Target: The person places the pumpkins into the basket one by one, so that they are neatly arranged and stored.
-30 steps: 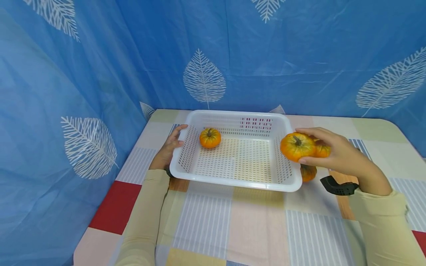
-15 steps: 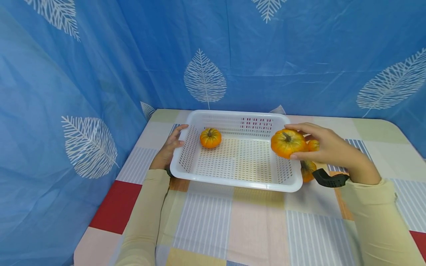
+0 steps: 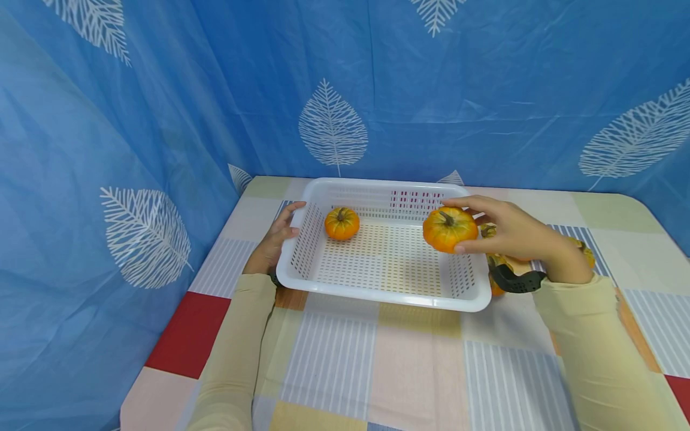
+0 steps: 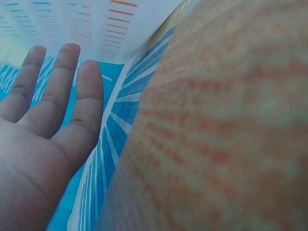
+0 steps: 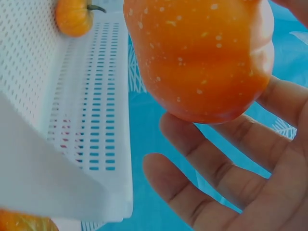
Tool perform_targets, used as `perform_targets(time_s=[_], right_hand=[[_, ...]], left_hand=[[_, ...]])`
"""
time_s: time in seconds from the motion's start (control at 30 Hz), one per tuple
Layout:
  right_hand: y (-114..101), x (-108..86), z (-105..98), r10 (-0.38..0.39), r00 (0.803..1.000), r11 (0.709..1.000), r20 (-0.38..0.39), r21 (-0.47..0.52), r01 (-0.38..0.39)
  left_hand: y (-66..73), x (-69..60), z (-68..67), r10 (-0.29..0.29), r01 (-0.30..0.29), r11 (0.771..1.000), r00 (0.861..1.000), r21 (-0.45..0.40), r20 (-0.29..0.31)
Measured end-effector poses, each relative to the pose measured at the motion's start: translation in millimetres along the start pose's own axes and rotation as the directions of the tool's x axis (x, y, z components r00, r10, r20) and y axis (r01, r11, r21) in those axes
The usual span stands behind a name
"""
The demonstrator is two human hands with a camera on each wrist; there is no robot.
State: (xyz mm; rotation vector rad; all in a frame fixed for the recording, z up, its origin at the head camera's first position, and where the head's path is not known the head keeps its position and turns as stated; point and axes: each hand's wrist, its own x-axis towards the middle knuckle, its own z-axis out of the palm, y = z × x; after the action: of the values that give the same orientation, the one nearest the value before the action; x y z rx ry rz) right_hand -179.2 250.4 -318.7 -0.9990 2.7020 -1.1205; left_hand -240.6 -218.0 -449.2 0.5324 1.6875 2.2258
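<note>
Head view: right hand [image 3: 507, 226] pinches pumpkin [image 3: 448, 233] above right end of basket [image 3: 377, 294], long axis toward spread-fingered left hand [image 3: 274, 238].

The beige-sleeved left arm [image 3: 232, 353] reaches forward from the near left, its bare left hand [image 3: 274, 238] splayed, fingers nearly straight. The beige-sleeved right arm [image 3: 598, 353] slants leftward; its bare right hand [image 3: 509, 232] grips, thumb nearer.

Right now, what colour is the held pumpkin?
The held pumpkin is orange with yellow streaks, clearest in the head view.
</note>
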Motion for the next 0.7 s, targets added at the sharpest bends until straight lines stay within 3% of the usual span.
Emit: perform_targets(time_s=[0.7], right_hand=[[-8.2, 43.1, 3.7, 0.112, 0.981, 0.989, 0.161, 0.076, -0.125]], left_hand=[[5.2, -2.1, 4.8, -0.033, 0.034, 0.999, 0.999, 0.035, -0.033]])
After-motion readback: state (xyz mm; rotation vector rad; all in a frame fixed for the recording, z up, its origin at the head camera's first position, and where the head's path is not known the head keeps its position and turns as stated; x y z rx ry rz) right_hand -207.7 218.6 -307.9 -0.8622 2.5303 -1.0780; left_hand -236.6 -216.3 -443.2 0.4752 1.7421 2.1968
